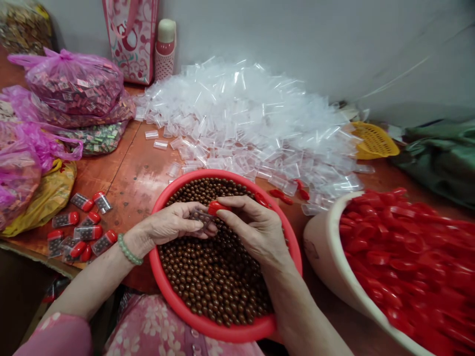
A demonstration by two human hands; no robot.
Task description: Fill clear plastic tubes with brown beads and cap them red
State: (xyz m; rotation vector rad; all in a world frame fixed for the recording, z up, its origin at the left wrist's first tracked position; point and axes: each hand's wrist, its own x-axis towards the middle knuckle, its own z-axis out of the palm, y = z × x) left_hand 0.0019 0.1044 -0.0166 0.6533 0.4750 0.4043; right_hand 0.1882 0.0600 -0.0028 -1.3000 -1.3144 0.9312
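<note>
Over a red basin [158, 277] of small brown balls [218, 282], my left hand [174, 225] grips a clear plastic tube [200, 217] with brown balls inside. My right hand [256, 222] pinches a red cap [218, 207] between thumb and fingers, at the tube's right end. Whether the cap is seated on the tube cannot be made out. Another red cap [261, 199] lies near the basin's far right rim, just beyond my right hand. Several filled tubes with red caps [89, 232] lie on the table left of my left wrist.
A large heap of clear tubes [241, 118] spreads along the wall. At right stands a cream bucket [326, 247] full of red caps [401, 247]. A yellow basket [374, 141] is behind it. Pink bags [74, 84] crowd the left, near a bottle [166, 49] and tote bag [129, 44].
</note>
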